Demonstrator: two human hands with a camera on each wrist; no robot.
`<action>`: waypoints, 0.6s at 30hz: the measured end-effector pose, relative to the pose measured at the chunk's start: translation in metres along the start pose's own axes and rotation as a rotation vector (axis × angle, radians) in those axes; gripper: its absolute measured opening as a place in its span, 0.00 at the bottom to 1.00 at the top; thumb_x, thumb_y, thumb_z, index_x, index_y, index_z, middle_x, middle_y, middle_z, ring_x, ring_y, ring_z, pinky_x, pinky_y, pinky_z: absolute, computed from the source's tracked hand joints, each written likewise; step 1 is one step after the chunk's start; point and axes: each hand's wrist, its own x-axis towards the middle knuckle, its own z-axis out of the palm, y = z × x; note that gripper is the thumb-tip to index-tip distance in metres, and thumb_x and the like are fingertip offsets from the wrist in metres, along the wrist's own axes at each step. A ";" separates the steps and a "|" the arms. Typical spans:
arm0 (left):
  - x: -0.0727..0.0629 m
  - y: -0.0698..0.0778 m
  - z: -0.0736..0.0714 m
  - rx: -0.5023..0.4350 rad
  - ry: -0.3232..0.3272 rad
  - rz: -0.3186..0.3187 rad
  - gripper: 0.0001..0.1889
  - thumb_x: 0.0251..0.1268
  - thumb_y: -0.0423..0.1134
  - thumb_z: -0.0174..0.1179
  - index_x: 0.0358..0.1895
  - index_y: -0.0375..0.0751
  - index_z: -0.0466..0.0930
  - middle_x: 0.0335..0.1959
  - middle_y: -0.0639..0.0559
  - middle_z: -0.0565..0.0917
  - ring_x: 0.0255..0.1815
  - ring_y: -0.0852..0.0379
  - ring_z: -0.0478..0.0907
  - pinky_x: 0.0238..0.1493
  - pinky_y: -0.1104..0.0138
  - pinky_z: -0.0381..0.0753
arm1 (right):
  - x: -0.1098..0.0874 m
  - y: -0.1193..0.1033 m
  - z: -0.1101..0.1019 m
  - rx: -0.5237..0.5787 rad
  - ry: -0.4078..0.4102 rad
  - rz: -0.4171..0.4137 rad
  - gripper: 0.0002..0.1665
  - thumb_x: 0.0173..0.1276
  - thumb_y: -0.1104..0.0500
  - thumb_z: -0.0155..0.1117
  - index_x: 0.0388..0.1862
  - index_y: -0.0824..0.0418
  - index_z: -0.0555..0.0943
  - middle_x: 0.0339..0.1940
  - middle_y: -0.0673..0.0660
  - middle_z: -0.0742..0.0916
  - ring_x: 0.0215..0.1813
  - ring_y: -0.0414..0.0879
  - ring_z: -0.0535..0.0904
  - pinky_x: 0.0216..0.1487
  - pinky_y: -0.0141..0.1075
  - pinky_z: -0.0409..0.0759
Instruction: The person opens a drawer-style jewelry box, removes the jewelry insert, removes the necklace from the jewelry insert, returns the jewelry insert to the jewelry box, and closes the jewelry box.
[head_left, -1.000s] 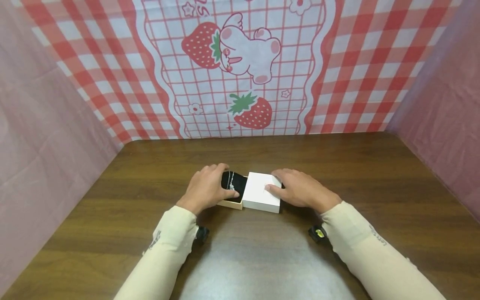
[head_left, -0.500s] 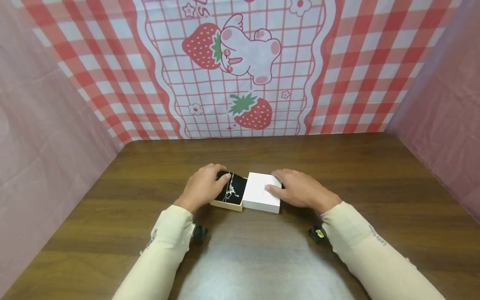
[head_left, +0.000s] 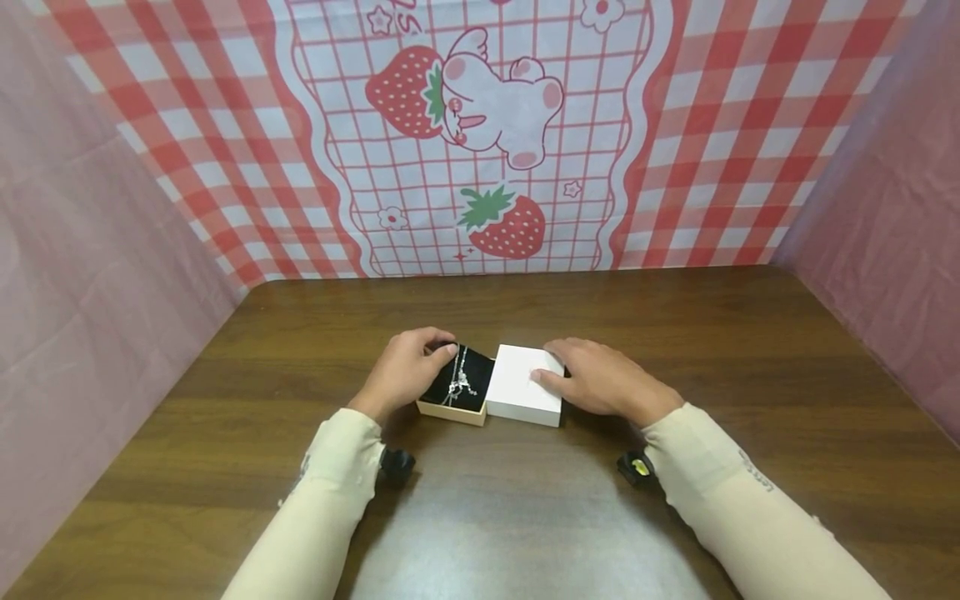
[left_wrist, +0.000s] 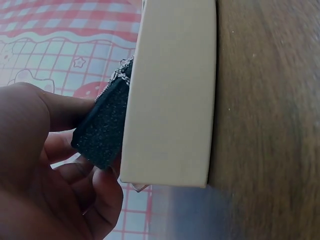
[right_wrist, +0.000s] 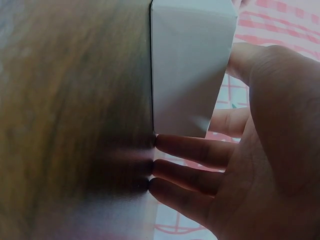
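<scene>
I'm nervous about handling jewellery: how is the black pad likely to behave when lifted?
The black pad is probably light, perhaps foam, given its speckled side. It seems fairly stiff: pinched at one end by the left hand, it shows no obvious bend. The silver chain draped across it might slide if the pad tips further.

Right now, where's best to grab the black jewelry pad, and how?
Likely the raised left edge of the black jewelry pad, coming from the left, thumb above, fingers beneath: it tilts out of the cream box there, where your left hand pinches.
</scene>
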 end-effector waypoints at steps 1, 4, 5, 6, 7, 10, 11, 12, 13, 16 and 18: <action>0.000 0.000 0.000 -0.010 0.003 -0.003 0.15 0.73 0.42 0.59 0.54 0.38 0.85 0.48 0.48 0.87 0.42 0.51 0.80 0.51 0.55 0.77 | 0.000 0.000 0.000 0.000 0.001 0.000 0.40 0.74 0.38 0.55 0.71 0.66 0.71 0.66 0.64 0.78 0.69 0.59 0.72 0.68 0.56 0.67; -0.001 0.000 -0.001 -0.038 0.016 -0.015 0.14 0.74 0.41 0.58 0.54 0.38 0.85 0.47 0.48 0.86 0.41 0.51 0.80 0.50 0.56 0.77 | 0.000 0.000 0.000 0.001 0.000 0.002 0.40 0.74 0.38 0.55 0.71 0.66 0.71 0.67 0.64 0.78 0.69 0.59 0.72 0.68 0.56 0.67; -0.001 0.001 -0.001 -0.049 0.021 -0.019 0.14 0.74 0.41 0.58 0.54 0.38 0.85 0.46 0.48 0.86 0.41 0.51 0.79 0.50 0.56 0.77 | 0.000 0.000 0.000 0.001 -0.001 0.003 0.40 0.74 0.38 0.55 0.71 0.66 0.71 0.67 0.64 0.78 0.69 0.59 0.72 0.68 0.56 0.67; -0.001 0.001 -0.001 -0.058 0.024 -0.023 0.14 0.74 0.41 0.57 0.54 0.38 0.84 0.46 0.48 0.86 0.40 0.51 0.79 0.49 0.56 0.77 | 0.000 0.000 0.000 0.001 -0.003 0.004 0.40 0.74 0.37 0.55 0.71 0.66 0.71 0.67 0.64 0.78 0.69 0.59 0.72 0.68 0.56 0.67; -0.001 0.001 -0.001 -0.066 0.029 -0.026 0.14 0.74 0.40 0.57 0.54 0.38 0.84 0.45 0.48 0.86 0.40 0.51 0.79 0.49 0.56 0.77 | 0.000 0.000 0.000 0.003 -0.006 0.007 0.40 0.74 0.37 0.55 0.71 0.66 0.71 0.67 0.64 0.78 0.69 0.59 0.72 0.68 0.56 0.67; -0.001 0.000 -0.001 -0.084 0.040 -0.030 0.14 0.74 0.39 0.57 0.54 0.38 0.85 0.44 0.47 0.86 0.40 0.51 0.79 0.49 0.56 0.77 | 0.000 0.000 0.000 0.005 -0.008 0.009 0.40 0.74 0.37 0.55 0.71 0.66 0.71 0.67 0.64 0.78 0.69 0.59 0.72 0.68 0.57 0.67; 0.000 -0.001 -0.001 -0.090 0.043 -0.030 0.13 0.74 0.39 0.57 0.54 0.38 0.84 0.44 0.47 0.86 0.40 0.51 0.79 0.49 0.56 0.77 | 0.000 0.000 0.000 0.005 -0.007 0.009 0.40 0.74 0.37 0.55 0.71 0.65 0.71 0.67 0.64 0.78 0.69 0.59 0.72 0.68 0.57 0.67; 0.000 -0.001 -0.001 -0.091 0.048 -0.030 0.13 0.74 0.39 0.57 0.53 0.38 0.85 0.44 0.47 0.86 0.40 0.51 0.79 0.49 0.56 0.77 | 0.000 0.000 0.000 0.005 -0.006 0.008 0.40 0.74 0.37 0.55 0.71 0.66 0.71 0.67 0.64 0.78 0.69 0.59 0.72 0.68 0.57 0.67; 0.000 -0.001 -0.001 -0.093 0.053 -0.031 0.13 0.74 0.39 0.57 0.53 0.38 0.85 0.44 0.47 0.86 0.40 0.51 0.79 0.49 0.56 0.77 | 0.000 0.000 0.000 0.005 -0.004 0.007 0.40 0.74 0.37 0.55 0.71 0.66 0.71 0.67 0.64 0.78 0.69 0.59 0.72 0.68 0.57 0.67; 0.001 -0.002 -0.001 -0.102 0.069 -0.035 0.13 0.74 0.39 0.57 0.52 0.38 0.85 0.42 0.47 0.86 0.39 0.52 0.79 0.48 0.56 0.77 | 0.000 0.000 0.000 0.004 0.002 0.004 0.40 0.75 0.37 0.55 0.71 0.66 0.71 0.67 0.64 0.78 0.69 0.59 0.72 0.68 0.56 0.67; 0.001 -0.002 0.000 -0.105 0.083 -0.039 0.12 0.73 0.39 0.58 0.51 0.39 0.86 0.41 0.48 0.86 0.39 0.52 0.79 0.47 0.57 0.77 | 0.000 0.000 0.000 0.003 0.003 0.003 0.40 0.75 0.37 0.54 0.71 0.66 0.71 0.67 0.64 0.78 0.69 0.59 0.71 0.68 0.56 0.67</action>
